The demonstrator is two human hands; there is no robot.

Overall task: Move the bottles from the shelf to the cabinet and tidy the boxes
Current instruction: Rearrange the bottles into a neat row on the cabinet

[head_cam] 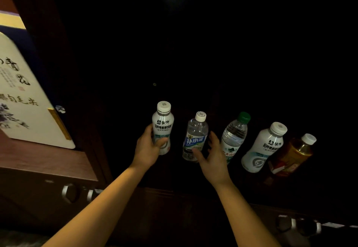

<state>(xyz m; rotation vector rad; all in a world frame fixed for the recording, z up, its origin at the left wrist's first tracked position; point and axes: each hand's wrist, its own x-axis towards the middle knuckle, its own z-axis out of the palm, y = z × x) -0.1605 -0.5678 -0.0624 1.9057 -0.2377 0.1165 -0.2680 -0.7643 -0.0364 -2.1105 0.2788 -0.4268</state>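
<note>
Several bottles stand in a row inside a dark cabinet compartment. My left hand [149, 146] is wrapped around a white bottle [163, 126] at the left end. Beside it stands a clear bottle with a blue label [195, 130]. My right hand [212, 155] is next to that clear bottle with fingers spread, holding nothing. To its right are a clear bottle with a green cap [235, 132], a second white bottle [264, 146] and an amber tea bottle [295, 152].
A white box with calligraphy [23, 99] leans on a brown shelf [48, 159] at the left. Metal ring handles [69, 193] sit on the drawer front below, with another handle [298, 225] at the lower right. The cabinet interior above the bottles is dark.
</note>
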